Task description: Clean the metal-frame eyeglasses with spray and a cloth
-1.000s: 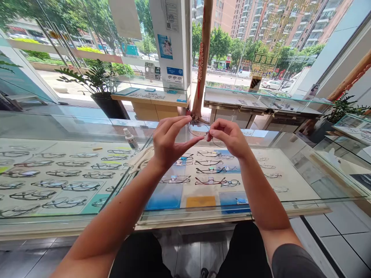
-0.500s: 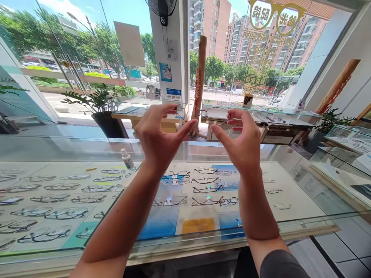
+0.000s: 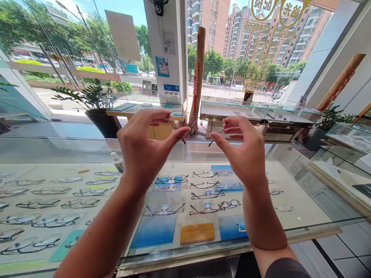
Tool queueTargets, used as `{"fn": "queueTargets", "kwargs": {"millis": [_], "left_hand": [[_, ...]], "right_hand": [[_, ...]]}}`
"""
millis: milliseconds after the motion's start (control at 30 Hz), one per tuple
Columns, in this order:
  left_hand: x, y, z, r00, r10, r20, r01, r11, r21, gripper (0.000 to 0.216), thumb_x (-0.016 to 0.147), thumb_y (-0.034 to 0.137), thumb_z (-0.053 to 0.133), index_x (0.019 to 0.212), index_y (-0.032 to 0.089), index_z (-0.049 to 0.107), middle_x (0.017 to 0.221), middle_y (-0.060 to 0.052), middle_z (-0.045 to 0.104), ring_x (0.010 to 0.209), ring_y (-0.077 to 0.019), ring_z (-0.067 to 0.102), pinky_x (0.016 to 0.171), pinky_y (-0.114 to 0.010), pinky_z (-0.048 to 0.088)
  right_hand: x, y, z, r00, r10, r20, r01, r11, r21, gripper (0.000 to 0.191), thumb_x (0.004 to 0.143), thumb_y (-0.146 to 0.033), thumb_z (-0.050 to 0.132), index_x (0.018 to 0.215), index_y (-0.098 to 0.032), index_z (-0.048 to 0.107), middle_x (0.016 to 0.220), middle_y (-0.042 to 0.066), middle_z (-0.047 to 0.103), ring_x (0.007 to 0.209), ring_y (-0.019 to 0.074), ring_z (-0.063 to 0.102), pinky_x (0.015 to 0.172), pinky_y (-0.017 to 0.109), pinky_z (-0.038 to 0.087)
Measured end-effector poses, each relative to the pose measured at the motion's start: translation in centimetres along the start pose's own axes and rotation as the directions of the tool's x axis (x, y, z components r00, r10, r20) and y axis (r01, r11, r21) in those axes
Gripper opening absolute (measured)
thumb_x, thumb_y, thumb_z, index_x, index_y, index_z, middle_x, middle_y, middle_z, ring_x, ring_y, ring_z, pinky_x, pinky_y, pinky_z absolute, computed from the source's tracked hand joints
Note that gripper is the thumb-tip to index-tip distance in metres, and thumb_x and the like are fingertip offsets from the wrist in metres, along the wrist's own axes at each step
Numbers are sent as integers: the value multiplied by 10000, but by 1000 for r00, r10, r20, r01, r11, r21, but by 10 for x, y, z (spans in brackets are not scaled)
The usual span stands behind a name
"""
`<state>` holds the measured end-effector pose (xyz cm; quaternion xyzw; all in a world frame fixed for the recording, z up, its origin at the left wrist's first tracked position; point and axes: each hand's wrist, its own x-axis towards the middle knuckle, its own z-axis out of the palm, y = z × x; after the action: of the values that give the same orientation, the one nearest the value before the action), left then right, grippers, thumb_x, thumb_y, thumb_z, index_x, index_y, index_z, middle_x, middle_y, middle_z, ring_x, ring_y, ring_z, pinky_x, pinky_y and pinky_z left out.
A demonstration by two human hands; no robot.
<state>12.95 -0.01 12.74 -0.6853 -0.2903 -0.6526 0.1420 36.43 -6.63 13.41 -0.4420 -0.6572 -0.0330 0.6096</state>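
A pair of thin-rimmed eyeglasses is held up at arm's length above the glass counter. My left hand pinches its left end between thumb and fingers, and my right hand grips the right end the same way. The lenses face away from me, and dark temple tips point down below the thumbs. Under my arms, inside the display case, rows of eyeglasses lie on a pale surface. Beside my left wrist is a small white spray bottle.
A yellow-brown block and blue cards lie near the case's front edge. Beyond the counter stand a potted plant, a wooden post and another glass showcase. Large windows face the street.
The eyeglasses have tilted and dropped slightly, so their temple tips now show beneath my thumbs. My left hand has shifted left and a little lower. Both hands still hold the frame.
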Motion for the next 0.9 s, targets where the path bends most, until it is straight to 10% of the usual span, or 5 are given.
{"fn": "queueTargets", "kwargs": {"millis": [900], "left_hand": [[0,-20,8,979,-138,151,161,975,-152,478,863,640,928,1161,299,775,1108,-30,835,945,-248,830,893,-412,707]], "right_hand": [[5,13,-4,997,29,66,-29,1000,3,302,968,-465,802,1189,-298,682,1146,60,761,964,248,754,806,418,645]]}}
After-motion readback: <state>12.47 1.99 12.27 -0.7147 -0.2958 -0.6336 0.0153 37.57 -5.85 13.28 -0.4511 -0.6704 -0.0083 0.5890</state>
